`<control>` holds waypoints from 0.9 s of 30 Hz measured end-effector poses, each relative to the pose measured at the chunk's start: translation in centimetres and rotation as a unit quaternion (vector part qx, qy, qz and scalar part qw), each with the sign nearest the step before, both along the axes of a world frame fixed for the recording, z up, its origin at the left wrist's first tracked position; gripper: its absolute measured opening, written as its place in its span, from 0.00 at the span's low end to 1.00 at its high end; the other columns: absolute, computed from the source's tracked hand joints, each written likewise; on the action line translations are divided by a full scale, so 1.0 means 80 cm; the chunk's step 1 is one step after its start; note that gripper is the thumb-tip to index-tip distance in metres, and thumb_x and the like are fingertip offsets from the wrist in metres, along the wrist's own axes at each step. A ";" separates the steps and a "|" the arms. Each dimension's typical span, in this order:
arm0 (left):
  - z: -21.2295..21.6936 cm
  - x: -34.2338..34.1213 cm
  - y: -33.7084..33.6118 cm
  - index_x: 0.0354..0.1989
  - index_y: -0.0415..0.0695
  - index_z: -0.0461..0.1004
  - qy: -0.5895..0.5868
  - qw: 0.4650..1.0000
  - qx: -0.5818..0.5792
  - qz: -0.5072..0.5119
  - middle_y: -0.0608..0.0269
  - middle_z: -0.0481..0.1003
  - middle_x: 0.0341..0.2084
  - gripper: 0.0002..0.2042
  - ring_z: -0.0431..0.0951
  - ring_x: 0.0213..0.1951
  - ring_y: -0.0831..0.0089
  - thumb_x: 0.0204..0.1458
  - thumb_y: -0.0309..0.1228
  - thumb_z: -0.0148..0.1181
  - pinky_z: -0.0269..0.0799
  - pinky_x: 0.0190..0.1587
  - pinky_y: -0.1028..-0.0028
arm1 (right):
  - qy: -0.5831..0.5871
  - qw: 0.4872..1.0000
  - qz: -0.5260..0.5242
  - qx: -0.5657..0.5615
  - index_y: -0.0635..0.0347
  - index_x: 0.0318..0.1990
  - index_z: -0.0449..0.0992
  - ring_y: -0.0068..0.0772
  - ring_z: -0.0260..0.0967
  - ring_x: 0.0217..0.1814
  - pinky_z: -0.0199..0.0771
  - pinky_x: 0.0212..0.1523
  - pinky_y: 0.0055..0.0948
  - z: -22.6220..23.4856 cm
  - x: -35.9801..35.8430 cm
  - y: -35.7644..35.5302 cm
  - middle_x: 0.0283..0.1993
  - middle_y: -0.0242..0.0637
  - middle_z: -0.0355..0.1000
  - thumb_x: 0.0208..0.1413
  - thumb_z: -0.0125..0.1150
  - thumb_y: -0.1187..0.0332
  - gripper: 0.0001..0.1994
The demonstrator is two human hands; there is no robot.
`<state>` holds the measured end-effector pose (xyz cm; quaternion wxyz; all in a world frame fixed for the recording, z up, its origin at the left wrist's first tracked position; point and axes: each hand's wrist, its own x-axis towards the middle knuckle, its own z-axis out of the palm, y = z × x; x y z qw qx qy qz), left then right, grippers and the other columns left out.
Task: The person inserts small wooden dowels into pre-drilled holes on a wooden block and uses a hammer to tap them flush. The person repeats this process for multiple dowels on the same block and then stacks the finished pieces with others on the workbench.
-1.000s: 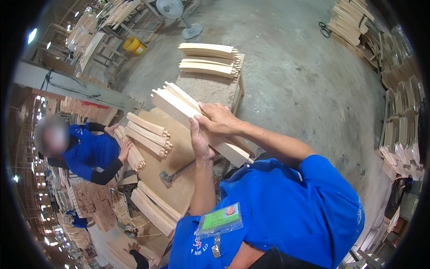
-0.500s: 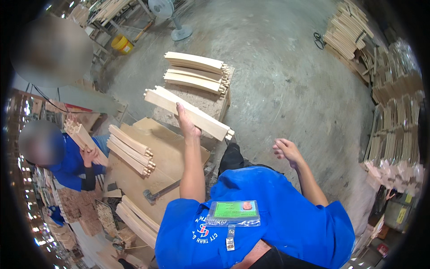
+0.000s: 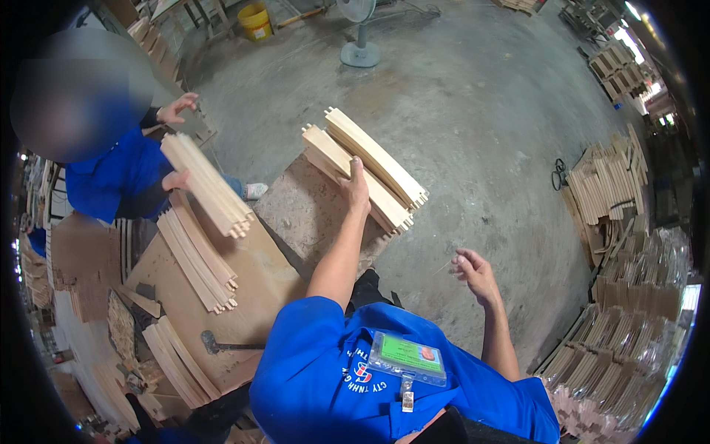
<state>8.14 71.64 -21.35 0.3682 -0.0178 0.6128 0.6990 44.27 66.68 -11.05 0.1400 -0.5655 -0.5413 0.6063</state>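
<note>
My left hand [image 3: 355, 191] grips a bundle of pale wooden slats [image 3: 377, 186], with the thumb over the top. The bundle lies on a low wooden bench [image 3: 285, 203], close beside a second bundle of curved slats [image 3: 381, 159]. Short round pegs stick out from the slat ends. My right hand [image 3: 477, 276] hangs over the floor to the right, fingers loosely bent and apart, with nothing in it.
At left a co-worker in blue holds another slat bundle [image 3: 207, 181] above a cardboard-topped table [image 3: 259, 277]. More slats [image 3: 194, 255] and a hammer [image 3: 214, 343] lie there. A fan [image 3: 360, 53] and yellow bucket [image 3: 255, 22] stand far off. Stacked slats [image 3: 610, 185] line the right.
My left hand has brought its slat bundle from mid-air onto the bench beside the other bundle. The co-worker's bundle is now over the table. The view has turned left.
</note>
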 end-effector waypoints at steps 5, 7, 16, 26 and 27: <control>-0.003 -0.003 0.030 0.77 0.22 0.29 0.006 0.996 -0.090 -0.010 0.26 0.45 0.77 0.65 0.51 0.78 0.44 0.56 0.66 0.63 0.51 0.78 0.59 | -0.019 1.000 0.020 -0.003 0.65 0.66 0.74 0.23 0.76 0.47 0.76 0.46 0.28 0.008 -0.051 0.080 0.52 0.36 0.80 0.70 0.60 0.58 0.24; -0.002 -0.002 0.041 0.77 0.22 0.31 0.008 0.994 -0.108 -0.005 0.26 0.45 0.77 0.64 0.51 0.78 0.44 0.57 0.65 0.63 0.52 0.78 0.59 | -0.023 0.999 0.045 0.010 0.64 0.65 0.75 0.24 0.76 0.48 0.76 0.46 0.28 0.004 -0.074 0.109 0.52 0.36 0.80 0.70 0.60 0.57 0.23; -0.012 -0.012 0.059 0.79 0.28 0.37 0.036 0.980 -0.190 -0.042 0.29 0.44 0.78 0.59 0.49 0.79 0.43 0.60 0.66 0.58 0.51 0.78 0.54 | -0.032 0.964 0.232 0.124 0.67 0.70 0.69 0.49 0.75 0.65 0.75 0.63 0.41 -0.063 -0.250 0.258 0.64 0.55 0.75 0.69 0.59 0.50 0.33; 0.014 -0.012 0.063 0.63 0.24 0.71 0.054 0.934 -0.351 -0.028 0.27 0.71 0.63 0.48 0.71 0.67 0.40 0.63 0.68 0.48 0.65 0.68 0.54 | -0.003 0.917 0.398 -0.035 0.59 0.77 0.60 0.53 0.62 0.78 0.59 0.77 0.42 -0.123 -0.348 0.274 0.74 0.58 0.65 0.69 0.53 0.39 0.40; 0.011 -0.015 0.066 0.64 0.26 0.72 0.038 0.938 -0.343 -0.020 0.28 0.71 0.63 0.46 0.70 0.68 0.41 0.63 0.68 0.46 0.64 0.69 0.54 | -0.003 0.917 0.397 -0.039 0.59 0.77 0.60 0.54 0.62 0.78 0.59 0.77 0.42 -0.121 -0.347 0.272 0.74 0.58 0.65 0.68 0.53 0.39 0.40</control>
